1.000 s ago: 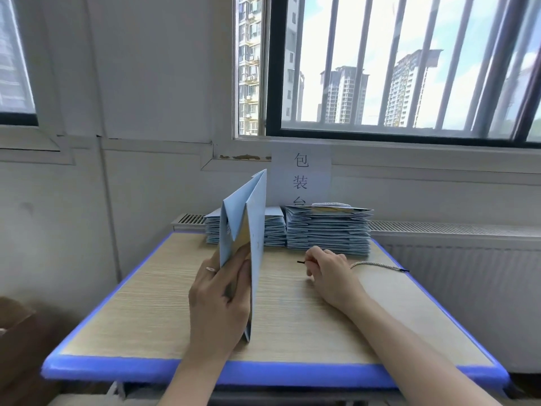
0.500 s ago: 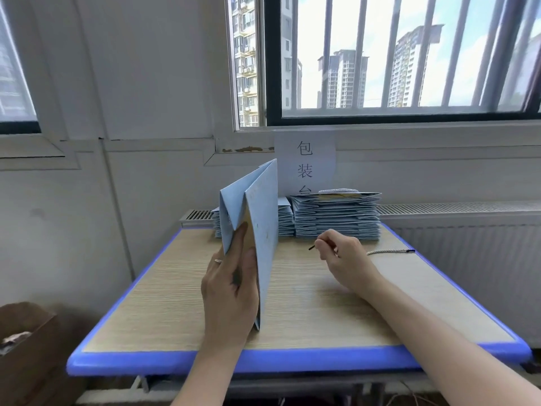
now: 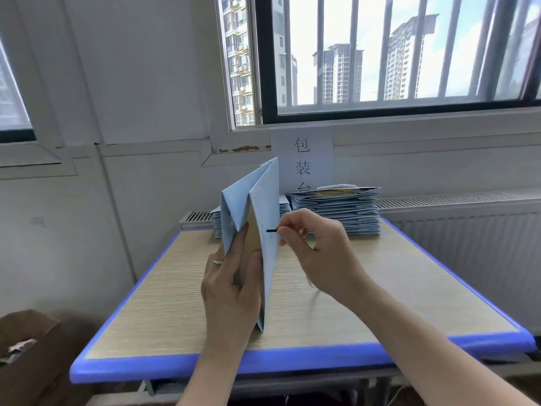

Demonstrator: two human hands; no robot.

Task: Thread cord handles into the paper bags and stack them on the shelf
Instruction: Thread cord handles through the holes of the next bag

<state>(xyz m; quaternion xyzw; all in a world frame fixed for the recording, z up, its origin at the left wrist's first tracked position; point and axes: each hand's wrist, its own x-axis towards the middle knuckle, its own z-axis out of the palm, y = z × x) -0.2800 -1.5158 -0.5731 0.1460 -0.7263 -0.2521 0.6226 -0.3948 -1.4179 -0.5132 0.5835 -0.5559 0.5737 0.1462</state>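
Cardboard box, brown, open-topped [image 3: 27, 344], sits near left beside the table, with pale scraps in it. Wood-grain table with blue rim [image 3: 205, 365] carries the rest.

Left hand [image 3: 231, 291] grips the light-blue folded paper bag [image 3: 270, 271]: fingers curl round the left panel, thumb presses inside the gap. Bag stands on edge, long axis near vertical, top corner pointing up and slightly away; the panels are spread in a V with a tan inner face showing. Can't tell whether the bottom corner touches the tabletop.

Right hand [image 3: 322, 256] pinches the black-tipped cord end [image 3: 272, 230] between thumb and forefinger. Tip axis is horizontal, pointing left, and it meets the bag's right panel. The rest of the cord is a blur under the wrist.

At the far edge are two stacks of flat blue bags: a taller right stack [image 3: 336, 213] and a left stack [image 3: 217, 228] partly hidden behind the held bag. Behind them are a white paper sign with black characters [image 3: 303, 156] on the wall, then the barred window [image 3: 380, 54].
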